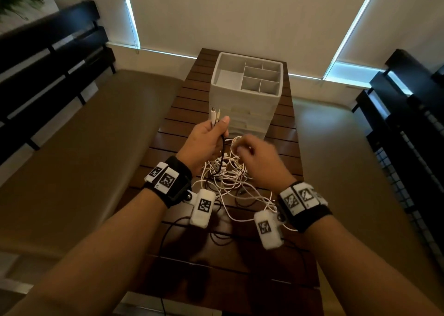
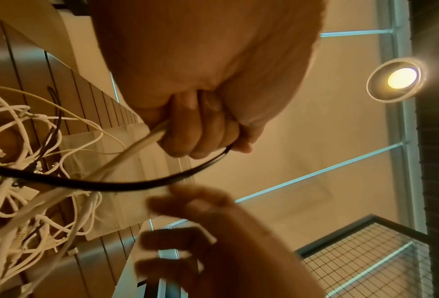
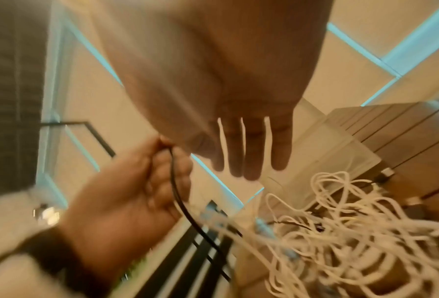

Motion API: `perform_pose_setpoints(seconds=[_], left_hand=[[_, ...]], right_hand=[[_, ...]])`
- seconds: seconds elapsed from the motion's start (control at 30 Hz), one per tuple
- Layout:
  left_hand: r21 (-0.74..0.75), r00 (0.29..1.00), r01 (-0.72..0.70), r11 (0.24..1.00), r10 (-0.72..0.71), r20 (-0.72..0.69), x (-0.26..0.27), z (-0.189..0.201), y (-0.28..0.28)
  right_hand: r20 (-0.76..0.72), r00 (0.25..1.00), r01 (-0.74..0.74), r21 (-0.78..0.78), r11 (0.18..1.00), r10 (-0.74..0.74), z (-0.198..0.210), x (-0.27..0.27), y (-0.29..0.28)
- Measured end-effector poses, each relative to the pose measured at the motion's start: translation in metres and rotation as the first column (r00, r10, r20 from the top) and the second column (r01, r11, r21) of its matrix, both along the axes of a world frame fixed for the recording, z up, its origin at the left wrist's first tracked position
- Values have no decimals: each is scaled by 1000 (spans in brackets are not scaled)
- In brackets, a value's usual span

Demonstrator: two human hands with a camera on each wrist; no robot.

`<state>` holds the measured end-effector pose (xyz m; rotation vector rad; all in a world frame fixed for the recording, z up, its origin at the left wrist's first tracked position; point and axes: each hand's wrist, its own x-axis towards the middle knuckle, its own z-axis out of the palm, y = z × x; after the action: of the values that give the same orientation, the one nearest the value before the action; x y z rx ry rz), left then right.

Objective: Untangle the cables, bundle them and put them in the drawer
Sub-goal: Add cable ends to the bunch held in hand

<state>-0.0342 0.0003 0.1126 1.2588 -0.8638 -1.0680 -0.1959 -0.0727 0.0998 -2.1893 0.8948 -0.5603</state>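
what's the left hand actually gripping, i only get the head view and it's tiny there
Observer: In the left wrist view the left hand curls round a black cable and white ones.
Operator: right hand got anything
Observer: No; the right wrist view shows the right hand with straight fingers, holding nothing.
Operator: black cable free of the pile
Observer: No; in the left wrist view it runs into the white tangle.

hands (image 1: 204, 140): 2 | drawer units (image 1: 245, 94): 1 | tables (image 1: 182, 114): 1 | cable tangles (image 1: 228, 171): 1
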Motion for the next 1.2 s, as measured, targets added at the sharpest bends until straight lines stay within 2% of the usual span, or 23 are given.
perform_pose_setpoints(seconds=[0.03, 0.1, 0.23, 0.33, 0.5, 0.67, 0.9, 0.97, 1.13, 1.2], left_hand=[[-1, 1000, 13, 1000, -13, 13, -2, -1, 3], [-17, 999, 29, 999, -28, 27, -5, -1, 7], [-35, 999, 27, 999, -25, 45, -5, 3, 15], [-22, 995, 37, 999, -34, 94, -1, 2, 19], [-40, 984, 83, 996, -76, 160, -12, 4, 23], [16, 984, 85, 996, -87, 155, -10, -3, 19], [44, 982, 90, 995, -96, 161, -9, -7, 16], [40, 985, 55, 998, -61, 162, -6, -7, 15], [14, 968, 20, 1000, -23, 250, -4, -4, 13], [11, 960, 29, 1000, -31, 279, -5, -3, 12]], right_hand=[[117, 991, 69, 37, 997, -73, 12, 2, -4], [260, 961, 58, 142, 988, -94, 32, 8, -8], [360, 933, -137, 339, 931, 7, 54, 11, -1], [362, 928, -242, 411, 879, 86, 56, 10, -2], [187, 966, -224, 265, 938, 178, 63, 17, -4], [132, 974, -201, 138, 970, 183, 64, 18, -5], [48, 986, -161, 52, 986, 159, 66, 22, -7], [79, 988, -141, 54, 989, 136, 64, 25, -6], [306, 952, -33, 108, 994, -2, 59, 28, 0], [352, 936, -23, 108, 994, -16, 59, 29, 2]])
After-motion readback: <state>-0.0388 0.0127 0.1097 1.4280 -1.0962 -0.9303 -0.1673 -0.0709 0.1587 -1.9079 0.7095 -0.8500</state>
